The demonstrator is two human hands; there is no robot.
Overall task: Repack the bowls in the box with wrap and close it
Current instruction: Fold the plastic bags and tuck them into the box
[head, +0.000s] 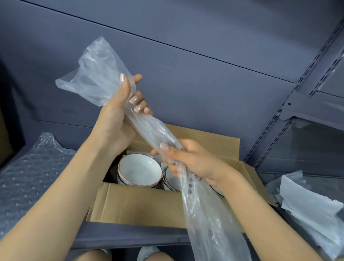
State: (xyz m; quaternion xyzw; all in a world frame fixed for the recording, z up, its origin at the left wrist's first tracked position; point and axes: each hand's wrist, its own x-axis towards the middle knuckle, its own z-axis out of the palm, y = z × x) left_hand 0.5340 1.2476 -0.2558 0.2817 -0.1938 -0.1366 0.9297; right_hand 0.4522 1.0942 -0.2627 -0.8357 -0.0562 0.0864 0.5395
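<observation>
Both hands on one clear plastic bag (145, 124), bunched into a long strip. Left hand (121, 110) curled round it high and far; right hand (187, 157) curled round it lower and nearer me. Long axis runs from upper left down to lower right, tail hanging past the front flap. Open cardboard box (140, 205) sits on the shelf directly beneath, flaps out. Stacked bowls (139, 170) lie inside, uncovered, just below my right hand. Judgement: bag must come down and spread; right hand is nearer the bowls.
</observation>
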